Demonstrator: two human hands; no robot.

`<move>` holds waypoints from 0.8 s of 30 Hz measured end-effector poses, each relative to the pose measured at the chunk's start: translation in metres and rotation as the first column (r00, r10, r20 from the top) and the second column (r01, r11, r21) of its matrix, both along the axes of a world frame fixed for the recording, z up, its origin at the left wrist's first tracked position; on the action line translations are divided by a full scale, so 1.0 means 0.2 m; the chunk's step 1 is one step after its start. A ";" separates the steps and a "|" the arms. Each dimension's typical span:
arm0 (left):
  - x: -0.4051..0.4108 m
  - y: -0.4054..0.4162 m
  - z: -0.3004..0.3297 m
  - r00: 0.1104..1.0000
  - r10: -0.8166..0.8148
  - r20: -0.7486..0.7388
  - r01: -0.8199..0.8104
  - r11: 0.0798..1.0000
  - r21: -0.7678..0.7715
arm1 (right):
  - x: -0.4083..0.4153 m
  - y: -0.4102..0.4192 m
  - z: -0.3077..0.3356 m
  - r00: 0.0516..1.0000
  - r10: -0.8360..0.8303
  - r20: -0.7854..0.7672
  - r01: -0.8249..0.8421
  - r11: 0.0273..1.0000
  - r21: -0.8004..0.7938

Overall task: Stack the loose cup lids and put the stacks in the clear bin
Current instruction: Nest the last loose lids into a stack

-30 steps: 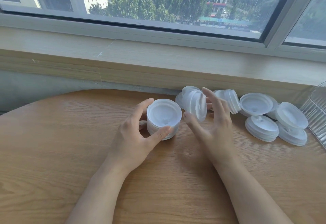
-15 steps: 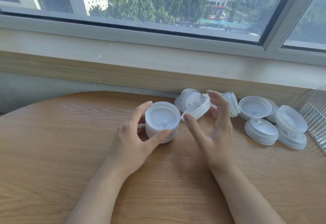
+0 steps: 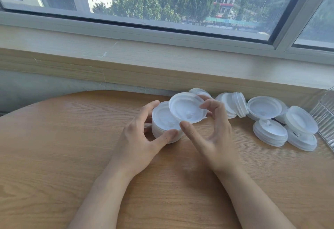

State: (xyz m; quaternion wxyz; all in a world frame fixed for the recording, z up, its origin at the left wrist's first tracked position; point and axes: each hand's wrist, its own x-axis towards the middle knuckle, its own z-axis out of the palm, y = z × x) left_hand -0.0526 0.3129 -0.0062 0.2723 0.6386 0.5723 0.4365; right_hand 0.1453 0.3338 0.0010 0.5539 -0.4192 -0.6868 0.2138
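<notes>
Right hand (image 3: 213,135): our grip pinches one white lid (image 3: 187,108) by its rim, tilted over the stack (image 3: 163,126), likely to nest it; left hand (image 3: 141,138): grip clasps that stack upright on the counter (image 3: 72,147), steadying it; loose lids (image 3: 269,131): translucent white, heaped right, beside the clear bin (image 3: 325,118).
</notes>
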 end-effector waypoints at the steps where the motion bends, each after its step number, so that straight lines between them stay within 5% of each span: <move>1: 0.00 0.00 0.00 1.000 0.000 -0.004 0.000 1.000 0.005 | 0.00 0.00 0.00 1.000 0.016 0.025 -0.015 1.000 -0.015; 24: 0.00 -0.01 0.00 0.997 -0.078 -0.014 0.079 0.994 0.071 | 0.00 0.01 -0.02 0.978 0.125 0.169 -0.106 0.987 -0.118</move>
